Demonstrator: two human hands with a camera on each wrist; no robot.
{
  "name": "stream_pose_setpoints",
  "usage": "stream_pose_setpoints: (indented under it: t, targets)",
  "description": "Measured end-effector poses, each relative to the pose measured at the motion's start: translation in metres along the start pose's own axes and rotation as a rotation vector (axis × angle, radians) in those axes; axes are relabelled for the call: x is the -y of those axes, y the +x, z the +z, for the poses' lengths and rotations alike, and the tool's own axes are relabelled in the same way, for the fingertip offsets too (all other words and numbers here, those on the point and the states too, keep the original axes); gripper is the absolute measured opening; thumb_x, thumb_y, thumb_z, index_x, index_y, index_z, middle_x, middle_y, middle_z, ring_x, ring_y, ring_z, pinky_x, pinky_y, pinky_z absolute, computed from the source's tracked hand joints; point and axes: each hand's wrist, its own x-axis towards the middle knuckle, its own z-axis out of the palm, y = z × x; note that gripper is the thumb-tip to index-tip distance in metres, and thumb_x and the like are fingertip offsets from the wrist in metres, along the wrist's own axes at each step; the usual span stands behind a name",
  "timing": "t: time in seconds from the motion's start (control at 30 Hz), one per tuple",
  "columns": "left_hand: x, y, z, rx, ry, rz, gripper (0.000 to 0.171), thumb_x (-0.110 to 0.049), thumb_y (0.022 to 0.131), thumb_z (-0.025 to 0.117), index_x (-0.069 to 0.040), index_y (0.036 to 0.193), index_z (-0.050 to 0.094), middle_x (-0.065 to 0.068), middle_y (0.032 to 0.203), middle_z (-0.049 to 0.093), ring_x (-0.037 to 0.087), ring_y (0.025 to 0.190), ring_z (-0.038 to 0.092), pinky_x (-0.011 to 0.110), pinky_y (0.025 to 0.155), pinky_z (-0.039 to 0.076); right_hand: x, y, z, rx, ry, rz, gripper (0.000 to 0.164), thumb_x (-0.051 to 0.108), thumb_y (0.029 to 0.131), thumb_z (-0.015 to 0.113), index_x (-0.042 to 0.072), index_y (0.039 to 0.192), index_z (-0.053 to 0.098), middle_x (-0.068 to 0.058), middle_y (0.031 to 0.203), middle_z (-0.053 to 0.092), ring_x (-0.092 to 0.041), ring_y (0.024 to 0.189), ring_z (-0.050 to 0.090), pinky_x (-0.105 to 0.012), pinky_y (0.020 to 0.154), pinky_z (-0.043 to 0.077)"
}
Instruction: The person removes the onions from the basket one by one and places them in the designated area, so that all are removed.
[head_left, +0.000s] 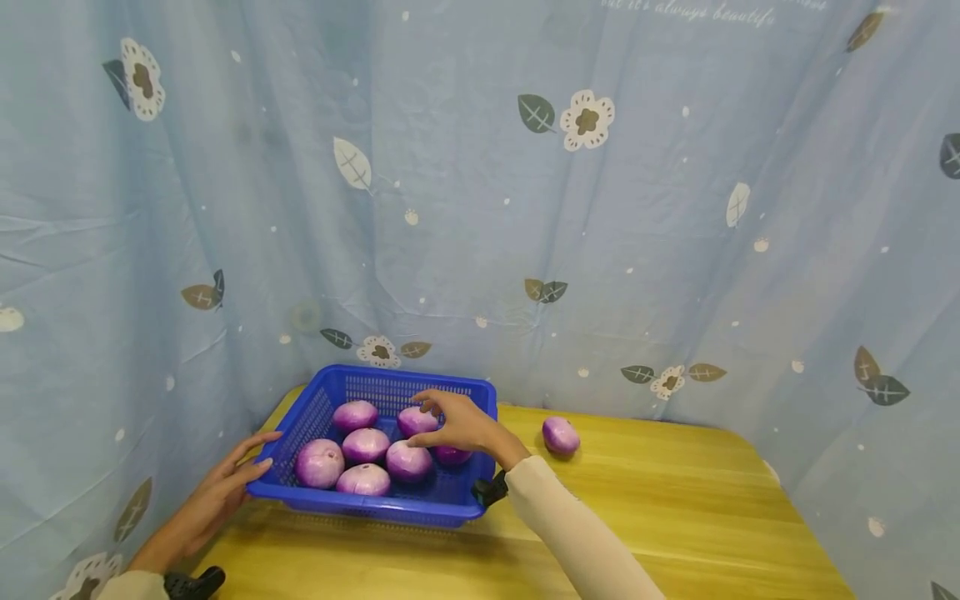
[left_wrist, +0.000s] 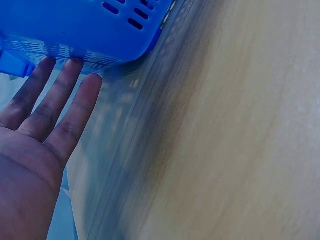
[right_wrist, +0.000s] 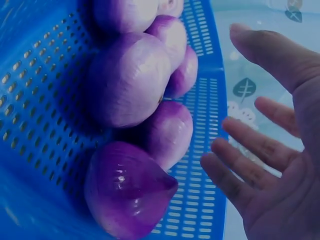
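Observation:
Several purple onions (head_left: 365, 446) lie in a blue plastic basket (head_left: 360, 502) with slotted walls. My left hand (head_left: 213, 496) is at the basket's left side, fingers extended. In the left wrist view its straight fingertips (left_wrist: 89, 87) meet the basket's underside edge. Over the right half of the basket hovers my right hand (head_left: 461, 423), thumb and fingers spread apart. The right wrist view shows that palm (right_wrist: 280, 200) holding nothing, with a darker, pointed onion (right_wrist: 127, 190) among the paler ones nearby. My right wrist partly hides the dark onion in the head view.
One more onion (head_left: 561, 436) lies on the yellow wooden table (head_left: 675, 500), right of the basket and near the back edge. A blue curtain (head_left: 465, 208) with flowers and leaves hangs behind and at both sides of the table.

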Motion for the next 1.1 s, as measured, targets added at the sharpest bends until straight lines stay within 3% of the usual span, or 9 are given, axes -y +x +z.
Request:
stream_pose_setpoints:
  t: [0.27,0.6,0.7,0.93,1.1]
  targets:
    - [0.0,0.0,0.0,0.0,0.007,0.008,0.055,-0.029,0.112,0.044,-0.016,0.161,0.025,0.025,0.163,0.011,0.006,0.116,0.059,0.028,0.09,0.052,0.003,0.01,0.009,0.116,0.014,-0.048,0.061,0.038,0.087,0.083,0.013,0.139,0.061,-0.011,0.128,0.068,-0.021,0.117,0.064,-0.031,0.099,0.05]
    - [0.003,0.0,-0.001,0.014,0.01,0.015,0.054,-0.028,0.112,0.044,-0.017,0.161,0.025,0.019,0.163,0.008,0.005,0.118,0.058,0.033,0.092,0.052,-0.001,0.015,0.018,0.22,-0.04,-0.043,0.056,0.021,0.083,0.087,0.007,0.133,0.064,-0.012,0.123,0.07,-0.021,0.115,0.065,-0.025,0.101,0.047]
    - [0.003,0.001,-0.002,0.015,0.004,0.015,0.054,-0.028,0.112,0.044,-0.016,0.161,0.025,0.019,0.162,0.01,0.011,0.118,0.06,0.036,0.092,0.053,0.0,0.016,0.02,0.235,-0.051,-0.03,0.056,0.02,0.084,0.087,0.006,0.132,0.064,-0.009,0.119,0.07,-0.02,0.111,0.064,-0.024,0.098,0.047]
    - [0.002,-0.004,-0.004,0.006,0.009,-0.014,0.055,-0.03,0.112,0.044,-0.015,0.161,0.025,0.021,0.165,0.005,0.006,0.117,0.059,0.034,0.092,0.053,-0.003,0.018,0.033,0.232,-0.087,0.01,0.055,0.026,0.083,0.088,0.009,0.13,0.068,0.005,0.109,0.071,-0.011,0.104,0.065,-0.021,0.094,0.048]
    - [0.002,-0.003,-0.005,0.019,-0.006,-0.004,0.054,-0.029,0.112,0.043,-0.016,0.161,0.025,0.021,0.165,0.004,0.01,0.116,0.061,0.035,0.092,0.053,0.001,0.014,0.031,0.28,-0.109,0.001,0.053,0.026,0.081,0.09,0.014,0.128,0.069,0.009,0.107,0.07,-0.007,0.098,0.063,-0.019,0.089,0.048]
